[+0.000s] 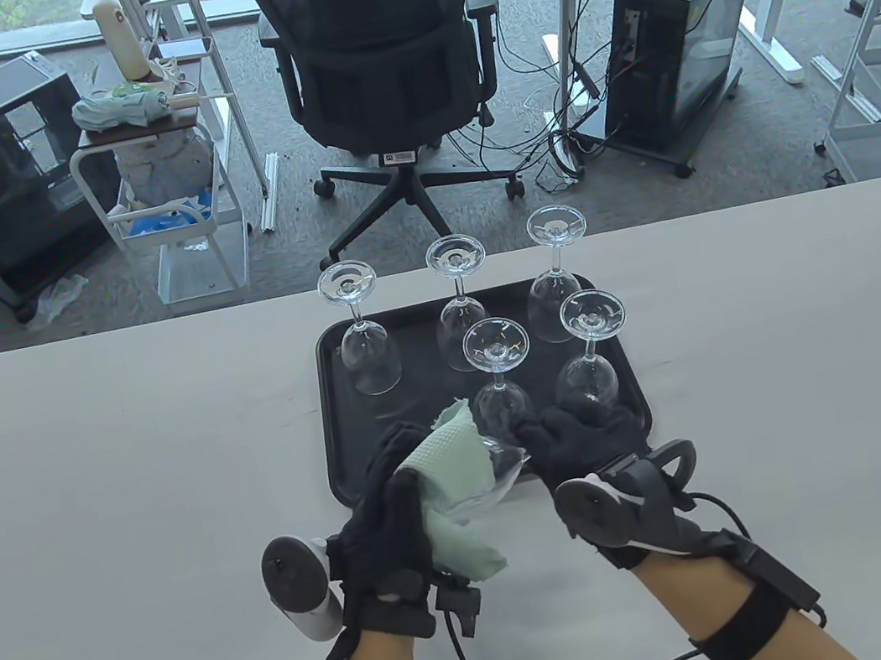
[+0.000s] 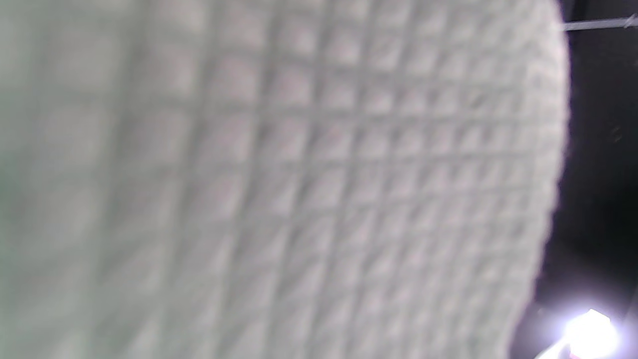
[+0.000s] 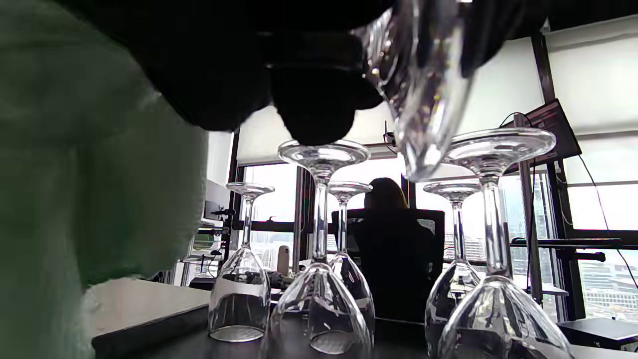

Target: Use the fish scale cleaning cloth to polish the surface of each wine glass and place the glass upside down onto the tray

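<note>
Right hand (image 1: 573, 430) holds the sixth wine glass (image 1: 507, 467) tilted leftward into the green cloth (image 1: 451, 464) gripped by left hand (image 1: 383, 510), over the tray (image 1: 336, 416)'s near edge

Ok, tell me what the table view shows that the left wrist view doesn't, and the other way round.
Only the table view shows both hands, left and right, holding a wine glass over the near edge of the black tray, where five glasses stand upside down. Only the left wrist view shows the cloth's grid weave close up, though blurred. Both show the pale green cloth.
</note>
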